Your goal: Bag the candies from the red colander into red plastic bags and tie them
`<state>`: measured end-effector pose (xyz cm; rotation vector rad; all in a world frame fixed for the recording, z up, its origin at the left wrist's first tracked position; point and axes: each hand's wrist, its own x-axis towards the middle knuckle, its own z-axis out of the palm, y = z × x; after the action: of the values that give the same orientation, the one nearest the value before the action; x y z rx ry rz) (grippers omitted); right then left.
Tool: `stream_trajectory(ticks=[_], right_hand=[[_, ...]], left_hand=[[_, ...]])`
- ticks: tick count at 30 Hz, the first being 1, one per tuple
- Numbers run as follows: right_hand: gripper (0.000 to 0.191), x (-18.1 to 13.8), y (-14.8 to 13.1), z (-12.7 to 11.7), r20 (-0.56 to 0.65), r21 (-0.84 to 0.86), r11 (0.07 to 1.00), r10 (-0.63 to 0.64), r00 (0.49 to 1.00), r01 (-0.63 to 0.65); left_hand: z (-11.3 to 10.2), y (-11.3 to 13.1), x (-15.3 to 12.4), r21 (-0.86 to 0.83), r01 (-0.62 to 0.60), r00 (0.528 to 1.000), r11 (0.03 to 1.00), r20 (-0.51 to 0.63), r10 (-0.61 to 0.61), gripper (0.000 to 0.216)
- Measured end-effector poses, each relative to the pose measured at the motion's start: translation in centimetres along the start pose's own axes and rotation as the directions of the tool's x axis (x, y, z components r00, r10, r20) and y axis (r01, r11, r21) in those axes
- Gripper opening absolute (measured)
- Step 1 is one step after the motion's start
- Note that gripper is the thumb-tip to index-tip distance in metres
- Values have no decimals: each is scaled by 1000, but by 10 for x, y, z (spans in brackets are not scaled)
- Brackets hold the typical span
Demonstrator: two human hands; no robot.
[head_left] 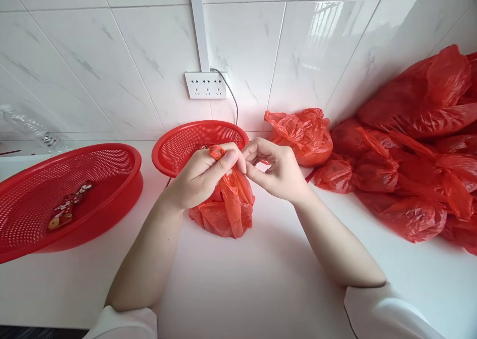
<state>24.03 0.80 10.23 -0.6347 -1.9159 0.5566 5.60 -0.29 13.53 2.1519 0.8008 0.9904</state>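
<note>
As the red bag [227, 207] sits on the white worktop [261, 279] right before us, our left hand [201, 177] pinches its gathered top and our right hand [278, 172] nips the same neck. Just behind stands a red basket [179, 147]; more bags [410, 180] pile up at right.

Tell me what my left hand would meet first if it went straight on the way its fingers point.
Likely the right hand: the left hand, pinching the red bag, points right at those fingertips, seemingly almost touching.

White marble-tiled wall [112, 55], wall socket [205, 85], white counter [261, 289]
</note>
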Motion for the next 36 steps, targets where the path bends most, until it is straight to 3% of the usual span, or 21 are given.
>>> stream_trajectory(ticks=[3, 6, 9, 12, 15, 18, 20, 23, 24, 26, 27, 29, 31, 33, 36], right_hand=[[14, 1, -1, -6, -43, -47, 999, -1, 999, -1], [16, 2, -1, -16, -134, -96, 995, -10, 991, -3], [16, 3, 0, -25, -166, -127, 992, -26, 986, 5], [17, 0, -2, -29, -122, -116, 991, -86, 989, 72], [20, -5, -7, -31, 78, -66, 987, -143, 987, 149], [23, -9, -14, -31, 419, -87, 983, -110, 901, 160], [20, -11, -19, -31, 529, -181, 969, -49, 847, 169], [9, -10, -21, -31, 561, -249, 957, 14, 828, 153], [5, -9, -21, -30, 543, -227, 965, 16, 840, 129], [12, -6, -18, -26, 394, -158, 984, -8, 919, 77], [14, -5, -16, -24, 272, -131, 989, -25, 962, 62], [12, -1, -10, -18, 54, -93, 994, -44, 998, 49], [16, 2, -2, -12, -13, -31, 999, -25, 1000, 24], [28, 3, 6, -9, 31, 60, 997, 46, 998, -48], [40, 2, 15, -7, 110, 131, 982, 124, 986, -138]], left_hand=[[-2, -2, 2, 91, -42, 994, 995, -93, 50, 37], [-2, -3, 3, 113, 44, 986, 993, -167, -24, 39], [-1, -4, 3, 9, 232, 968, 973, -96, -230, 45], [-1, -10, 4, -166, 375, 927, 912, 70, -368, 49], [-3, -16, 6, -370, 443, 897, 817, 168, -410, 51], [-4, -18, 8, -434, 440, 897, 786, 176, -404, 45], [-4, -15, 7, -367, 389, 921, 845, 181, -346, 36], [-1, -8, 3, -160, 209, 969, 965, 169, -182, 26], [0, -6, 1, -58, 125, 985, 990, 128, -117, 27], [3, -7, 0, 224, -58, 997, 973, -36, 67, 25], [5, -9, 0, 385, -132, 974, 914, -122, 192, 24], [8, -15, 1, 624, -207, 867, 753, -239, 437, 23], [10, -21, 4, 701, -205, 776, 683, -309, 550, 22], [11, -26, 7, 703, -155, 759, 694, -365, 540, 15], [10, -30, 9, 734, -68, 798, 676, -367, 478, 2]])
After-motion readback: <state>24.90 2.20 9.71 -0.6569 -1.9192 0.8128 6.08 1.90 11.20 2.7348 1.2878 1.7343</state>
